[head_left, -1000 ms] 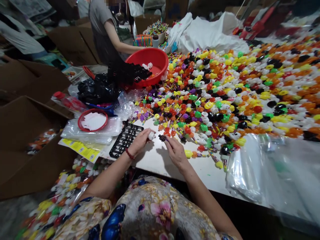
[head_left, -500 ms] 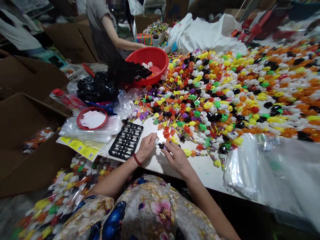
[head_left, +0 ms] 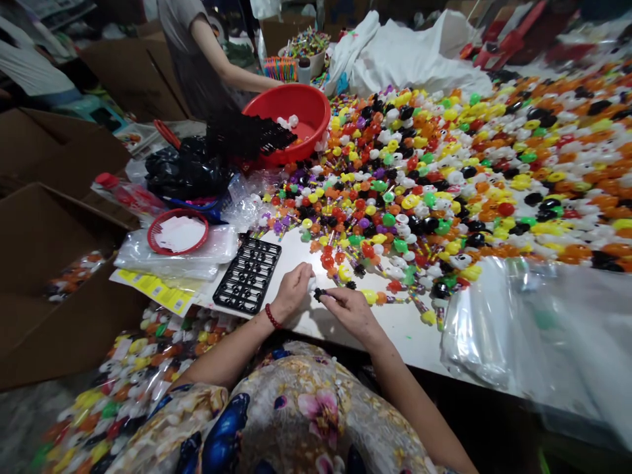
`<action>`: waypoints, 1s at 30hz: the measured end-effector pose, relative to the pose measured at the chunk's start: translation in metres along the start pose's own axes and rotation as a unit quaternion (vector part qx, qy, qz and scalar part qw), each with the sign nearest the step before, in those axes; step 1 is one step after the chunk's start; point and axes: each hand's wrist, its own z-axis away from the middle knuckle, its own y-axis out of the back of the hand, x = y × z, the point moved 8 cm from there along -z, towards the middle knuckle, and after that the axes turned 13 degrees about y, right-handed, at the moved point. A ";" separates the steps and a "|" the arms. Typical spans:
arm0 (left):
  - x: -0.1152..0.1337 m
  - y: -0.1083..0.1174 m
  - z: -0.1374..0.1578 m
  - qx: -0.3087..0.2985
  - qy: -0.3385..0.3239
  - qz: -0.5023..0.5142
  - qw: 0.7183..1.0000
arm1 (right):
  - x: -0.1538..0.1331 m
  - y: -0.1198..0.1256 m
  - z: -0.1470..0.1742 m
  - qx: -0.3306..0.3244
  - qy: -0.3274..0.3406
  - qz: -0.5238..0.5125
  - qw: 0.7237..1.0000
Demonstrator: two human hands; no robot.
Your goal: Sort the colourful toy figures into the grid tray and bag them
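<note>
Closed fingers of my left hand (head_left: 293, 289) pinch a small white plastic piece (head_left: 311, 284), mostly covered by the fingertips. My right hand (head_left: 349, 312) grips a small black spiky plastic piece (head_left: 318, 294) between thumb and fingers, close beside the white one; whether the two touch I cannot tell. Both hands are just above the front edge of the white table (head_left: 395, 329). Left of them lies a black plastic frame of moulded parts (head_left: 248, 274). Another small black piece (head_left: 351, 285) rests on the table beyond my right hand.
A large heap of colourful plastic toys (head_left: 419, 191) spreads over the table. Clear plastic bags (head_left: 478, 322) lie at the right. Back left stand a red basin (head_left: 316, 125) and a small red basket of white paper (head_left: 205, 238). Cardboard boxes (head_left: 44, 276) flank the table. A co-worker's arm (head_left: 232, 69) reaches behind the basin.
My right hand's fingers have shifted slightly, and the black piece now shows more openly at their tips. My left hand stays nearly in place. The view has tilted a little.
</note>
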 end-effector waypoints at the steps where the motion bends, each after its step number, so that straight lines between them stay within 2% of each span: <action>1: 0.004 0.000 0.001 -0.008 -0.020 -0.019 1.000 | 0.002 0.001 0.001 0.006 -0.010 -0.018 1.000; 6: 0.017 -0.004 0.006 -0.040 -0.089 -0.115 0.989 | 0.011 0.000 0.006 0.049 -0.054 -0.090 0.993; 11: 0.012 -0.004 0.009 -0.016 -0.048 -0.071 0.996 | 0.011 0.000 0.008 0.116 -0.055 -0.106 0.986; 15: 0.016 -0.002 0.015 0.011 -0.063 -0.083 0.994 | 0.007 -0.001 0.010 0.105 -0.043 -0.089 0.990; 20: 0.027 -0.004 0.020 -0.004 -0.112 -0.145 0.983 | 0.004 -0.002 0.011 0.079 -0.034 -0.052 0.995; 26: 0.023 -0.006 0.019 -0.012 -0.069 -0.101 0.992 | -0.003 -0.001 0.012 0.099 -0.030 -0.035 0.994; 30: 0.020 -0.010 0.021 -0.013 -0.053 -0.072 0.996 | -0.002 -0.004 0.015 0.104 -0.050 -0.047 0.992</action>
